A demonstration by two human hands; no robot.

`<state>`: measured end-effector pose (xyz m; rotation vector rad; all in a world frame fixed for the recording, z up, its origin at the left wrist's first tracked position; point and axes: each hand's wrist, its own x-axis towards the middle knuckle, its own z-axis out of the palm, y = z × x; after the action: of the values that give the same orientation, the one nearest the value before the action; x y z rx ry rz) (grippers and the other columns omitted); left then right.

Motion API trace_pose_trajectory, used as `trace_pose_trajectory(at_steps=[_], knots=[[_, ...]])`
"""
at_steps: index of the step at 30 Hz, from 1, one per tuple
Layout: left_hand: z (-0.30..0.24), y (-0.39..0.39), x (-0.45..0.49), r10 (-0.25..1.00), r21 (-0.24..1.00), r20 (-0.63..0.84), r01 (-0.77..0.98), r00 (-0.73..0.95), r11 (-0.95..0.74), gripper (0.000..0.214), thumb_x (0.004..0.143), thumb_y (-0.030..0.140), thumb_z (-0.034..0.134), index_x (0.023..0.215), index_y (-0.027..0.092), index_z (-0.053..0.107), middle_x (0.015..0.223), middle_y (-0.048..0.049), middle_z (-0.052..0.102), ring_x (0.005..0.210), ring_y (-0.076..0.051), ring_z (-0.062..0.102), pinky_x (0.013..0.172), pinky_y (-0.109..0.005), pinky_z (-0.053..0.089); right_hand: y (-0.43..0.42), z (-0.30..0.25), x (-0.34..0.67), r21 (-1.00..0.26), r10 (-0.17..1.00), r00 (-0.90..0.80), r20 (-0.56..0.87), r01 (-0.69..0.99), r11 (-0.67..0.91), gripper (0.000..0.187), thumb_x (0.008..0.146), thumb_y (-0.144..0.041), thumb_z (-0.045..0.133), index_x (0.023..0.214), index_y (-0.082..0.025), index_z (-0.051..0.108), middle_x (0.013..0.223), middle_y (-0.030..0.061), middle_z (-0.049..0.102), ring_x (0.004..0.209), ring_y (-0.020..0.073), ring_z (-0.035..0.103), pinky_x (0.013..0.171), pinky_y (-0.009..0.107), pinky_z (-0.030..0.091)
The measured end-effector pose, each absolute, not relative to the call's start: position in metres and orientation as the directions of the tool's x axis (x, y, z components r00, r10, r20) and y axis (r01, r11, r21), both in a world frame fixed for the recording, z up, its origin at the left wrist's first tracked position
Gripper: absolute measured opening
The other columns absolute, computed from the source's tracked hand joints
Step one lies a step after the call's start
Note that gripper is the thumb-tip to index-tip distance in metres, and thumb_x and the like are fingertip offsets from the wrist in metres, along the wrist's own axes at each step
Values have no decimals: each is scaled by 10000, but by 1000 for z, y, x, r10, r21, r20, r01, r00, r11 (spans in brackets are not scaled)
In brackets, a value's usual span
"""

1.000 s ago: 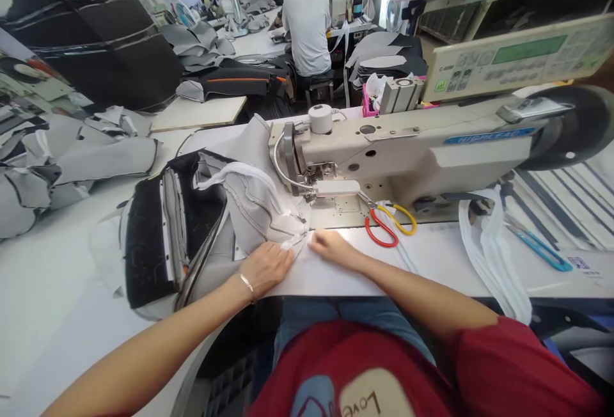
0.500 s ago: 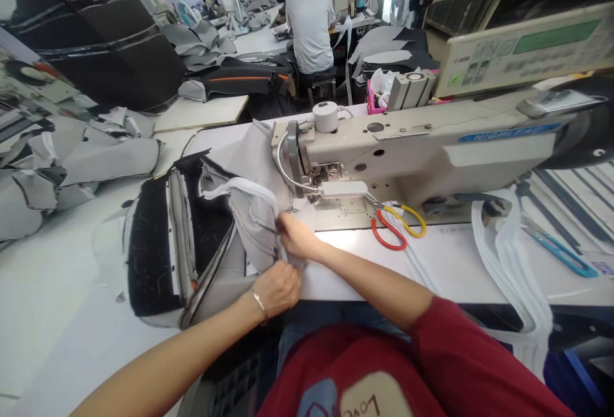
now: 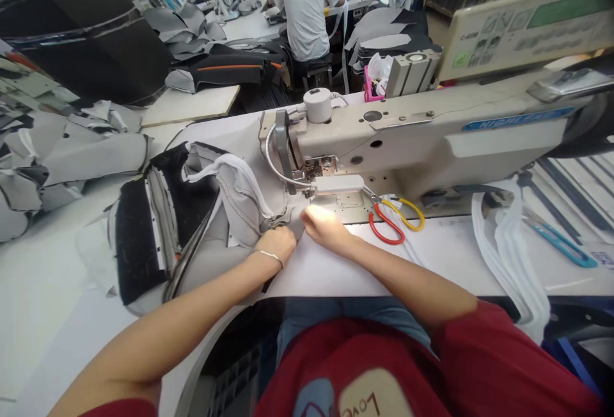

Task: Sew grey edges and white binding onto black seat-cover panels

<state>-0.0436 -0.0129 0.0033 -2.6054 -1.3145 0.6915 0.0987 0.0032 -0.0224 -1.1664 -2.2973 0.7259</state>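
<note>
A grey and black sewn fabric piece [image 3: 192, 238] lies bunched on the white table, left of the sewing machine [image 3: 355, 135]. A white strip [image 3: 244, 177] curves along its upper side. My left hand [image 3: 278, 244], with a bracelet at the wrist, is closed on the fabric near the table's front. My right hand [image 3: 323, 225] is closed on the edge of the same fabric, just in front of the needle area. The fingertips of both hands are partly hidden. Close to my right hand lie scissors [image 3: 396, 222] with one red and one yellow handle.
White strips [image 3: 508, 244] hang over the table's front edge at the right, beside blue-handled snips [image 3: 563, 244]. Grey fabric pieces [image 3: 91, 148] are heaped at the left. A control panel [image 3: 527, 27] rises above the machine. Another person [image 3: 307, 7] sits farther back.
My left hand has shifted up, farther onto the fabric. The right hand has moved rightward, so the two hands are side by side. The view has tilted slightly down.
</note>
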Motion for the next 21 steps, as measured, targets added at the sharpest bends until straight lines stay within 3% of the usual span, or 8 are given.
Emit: trace_pose_trajectory(at_steps=[1, 3, 6, 8, 11, 14, 21], knots=[[7, -10, -46, 776, -310, -352, 717, 524, -624, 257, 757, 39, 342, 817, 42, 592, 759, -165, 564, 698, -230, 569, 493, -312, 458, -5, -25, 104, -521, 818, -555, 155, 658, 545, 189, 773, -65, 362, 855, -105, 528, 831, 94, 571, 808, 156, 532, 720, 282, 411], [14, -5, -54, 739, -283, -361, 688, 569, -668, 254, 761, 48, 338, 798, 74, 588, 842, -152, 550, 767, -221, 554, 501, -290, 459, -22, -32, 103, -311, 680, -714, 168, 616, 724, 207, 810, -104, 346, 814, -102, 553, 814, 114, 576, 805, 178, 525, 697, 305, 408], [20, 0, -65, 597, -214, -347, 559, 723, -801, 220, 780, 102, 365, 762, 103, 584, 1012, -138, 511, 937, -217, 490, 630, -297, 468, -41, -42, 82, -89, 400, -868, 296, 392, 916, 273, 843, -124, 310, 979, -52, 536, 975, 169, 561, 908, 201, 504, 768, 348, 392], [18, 4, -70, 520, -154, -340, 499, 784, -853, 198, 787, 137, 389, 810, 110, 584, 1046, -120, 512, 975, -206, 464, 772, -325, 435, -46, -44, 62, -15, 383, -858, 342, 402, 915, 316, 842, -113, 295, 1049, 3, 503, 1005, 216, 550, 910, 227, 510, 779, 400, 383], [10, 8, -73, 537, -53, -345, 555, 770, -830, 236, 791, 142, 402, 979, 103, 539, 1009, -96, 554, 923, -175, 490, 866, -317, 382, -46, -44, 40, -23, 473, -842, 260, 485, 874, 298, 809, -89, 323, 953, 4, 568, 882, 223, 593, 802, 262, 546, 680, 448, 400], [1, 4, -72, 595, 10, -333, 634, 732, -774, 281, 804, 149, 389, 1060, 99, 495, 1029, -91, 567, 944, -166, 502, 895, -299, 369, -47, -42, 35, -64, 476, -856, 201, 474, 878, 249, 771, -81, 382, 833, -61, 622, 825, 189, 615, 779, 279, 550, 641, 463, 398], [-10, -14, -63, 671, -7, -289, 699, 683, -715, 311, 829, 135, 336, 1109, 86, 464, 1121, -110, 539, 1022, -161, 505, 884, -277, 407, -55, -38, 53, -136, 464, -880, 104, 449, 883, 154, 730, -112, 485, 731, -118, 639, 750, 127, 631, 788, 263, 538, 670, 472, 386]])
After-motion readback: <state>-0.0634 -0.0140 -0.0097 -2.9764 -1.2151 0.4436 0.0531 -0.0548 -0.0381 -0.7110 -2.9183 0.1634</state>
